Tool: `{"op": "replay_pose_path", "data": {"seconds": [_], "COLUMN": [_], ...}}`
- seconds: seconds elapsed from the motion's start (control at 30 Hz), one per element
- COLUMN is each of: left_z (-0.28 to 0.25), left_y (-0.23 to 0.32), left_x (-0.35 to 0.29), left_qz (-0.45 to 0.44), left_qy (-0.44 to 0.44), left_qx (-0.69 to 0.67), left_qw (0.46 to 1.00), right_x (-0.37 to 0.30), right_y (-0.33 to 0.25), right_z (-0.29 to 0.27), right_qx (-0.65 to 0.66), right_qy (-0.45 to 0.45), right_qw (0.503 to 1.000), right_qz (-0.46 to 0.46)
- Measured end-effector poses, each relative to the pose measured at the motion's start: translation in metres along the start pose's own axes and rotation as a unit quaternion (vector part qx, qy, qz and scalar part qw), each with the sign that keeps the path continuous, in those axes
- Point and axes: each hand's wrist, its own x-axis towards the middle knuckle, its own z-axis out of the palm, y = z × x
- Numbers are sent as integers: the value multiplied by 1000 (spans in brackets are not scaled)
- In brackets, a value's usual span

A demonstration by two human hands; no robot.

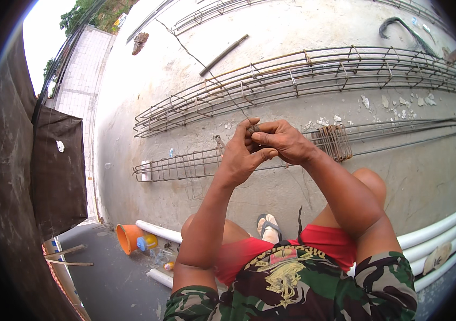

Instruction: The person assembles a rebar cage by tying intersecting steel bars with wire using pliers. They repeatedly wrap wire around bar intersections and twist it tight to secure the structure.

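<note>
"Main thing, quick?"
"Thin tie wire (213,76), dark. Near end is between the two hands, mid-scene; the rest runs off far and left, over the far rebar cage (270,83)."

"Fingers?"
"Right hand (289,140): thumb and forefinger closed together, pinching the wire's near end. Left hand (238,152): fingers curled in beside that pinch, thumb sticking out apart toward the right. Can't tell if its fingertips grip the wire too; they're partly hidden."

"Under the hands?"
"Near rebar cage (177,167), slimmer, lying left to right on the concrete floor (399,176). Packed bunch of rusty stirrups (336,143) around its bars, just right of the hands. White block (146,170) at its left end."

"Farther out?"
"Beyond the far cage: dark rod (224,55) lying slantwise, and a bent bundle of black wire (407,33) far right. White chips (399,109) scattered between the cages, right side."

"Near side?"
"Sandalled foot (269,226), red shorts (241,255), camouflage shirt (324,281). White pipes (442,235) near right, more near left. Orange bucket (126,239) near left, with a yellow bottle (148,242), blue-capped, at its mouth."

"Left edge?"
"Dark brown sheet (59,176), hanging."
</note>
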Motion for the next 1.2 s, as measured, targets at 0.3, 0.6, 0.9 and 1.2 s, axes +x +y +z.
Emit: {"op": "replay_pose_path", "data": {"seconds": [0.3, 0.6, 0.9, 1.2], "left_z": [3, 8, 5, 38], "left_y": [0, -26, -47, -57], "left_x": [10, 13, 25, 45], "left_qz": [-3, -23, -53, -135], "left_qy": [21, 22, -8, 60], "left_qx": [74, 138, 95, 77], "left_qw": [997, 990, 994, 986], "right_x": [0, -8, -4, -22], "right_y": [-11, -6, -1, -25], "right_z": [-10, -14, -13, -13], "right_qx": [-54, -224, -380, -502], "right_qy": [-32, 107, 152, 199], "right_qw": [998, 967, 910, 841], "right_qz": [30, -48, -68, 41]}}
